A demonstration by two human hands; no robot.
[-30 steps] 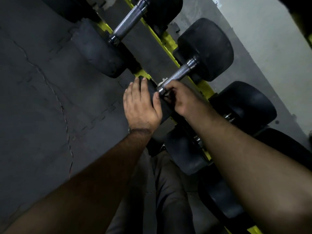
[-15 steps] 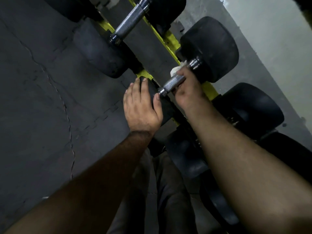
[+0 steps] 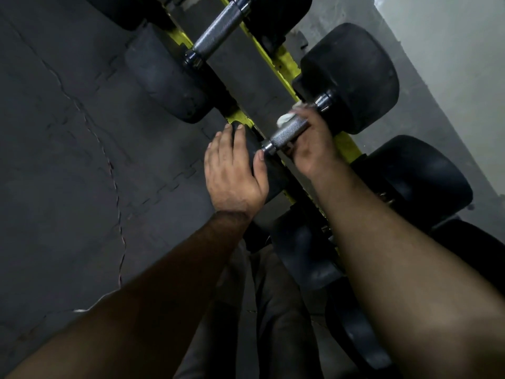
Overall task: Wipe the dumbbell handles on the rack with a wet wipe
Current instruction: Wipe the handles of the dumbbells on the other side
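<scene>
A black dumbbell lies across the yellow rack [image 3: 276, 64], its knurled metal handle [image 3: 287, 134] running between a near head and a far head [image 3: 352, 77]. My right hand [image 3: 311, 143] wraps that handle from below, close to the far head, with a white wet wipe [image 3: 285, 119] bunched under its fingers. My left hand [image 3: 235, 170] lies flat on the near black head [image 3: 273, 173], fingers together, covering most of it. The part of the handle under my right hand is hidden.
Another dumbbell with a bare knurled handle [image 3: 218, 31] sits further along the rack. More black dumbbells [image 3: 415, 176] lie closer to me on the right. A dark cracked rubber floor [image 3: 68, 160] is on the left, a pale wall [image 3: 451, 64] on the right.
My right hand slid with the wipe along the handle, from the near end up toward the far head. My left hand stayed on the near head.
</scene>
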